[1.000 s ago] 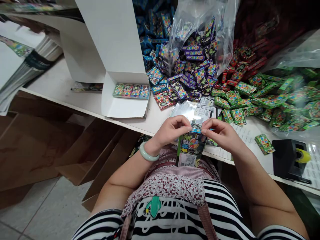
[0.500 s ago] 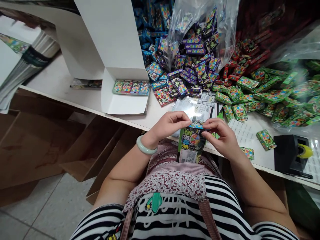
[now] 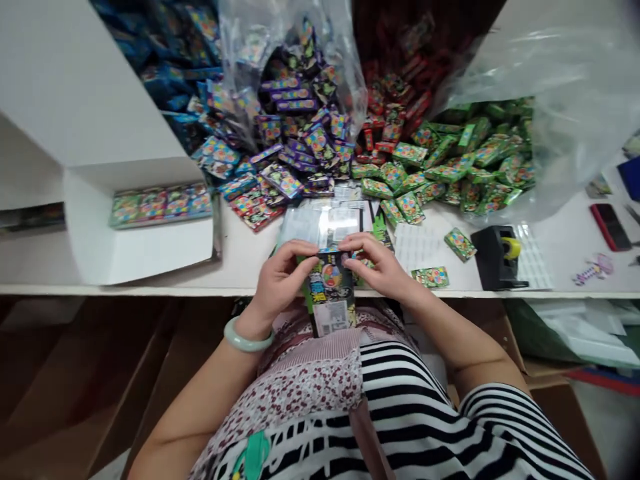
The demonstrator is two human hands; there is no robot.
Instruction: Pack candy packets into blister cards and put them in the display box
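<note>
A black and green printed packet [image 3: 332,293] hangs upright at the table's front edge, its lower end near the apron. My left hand [image 3: 285,277] pinches its top left corner between thumb and fingers. At the top right corner, my right hand [image 3: 375,263] holds it the same way. A narrow blue strip shows along the top between the two hands. Just behind lie flat clear-and-black printed packets [image 3: 320,223]. Small green boxes [image 3: 410,208] lie beyond my right hand.
Heaps of blue, purple [image 3: 300,147], red and green small boxes lie at the back, some in clear plastic bags. An open white carton [image 3: 160,247] with small boxes stands left. A black tape dispenser [image 3: 493,257] and red phone [image 3: 610,227] are right.
The camera view has turned to the right, so the table's things appear further left. Both hands keep their grip on the top of the packet.
</note>
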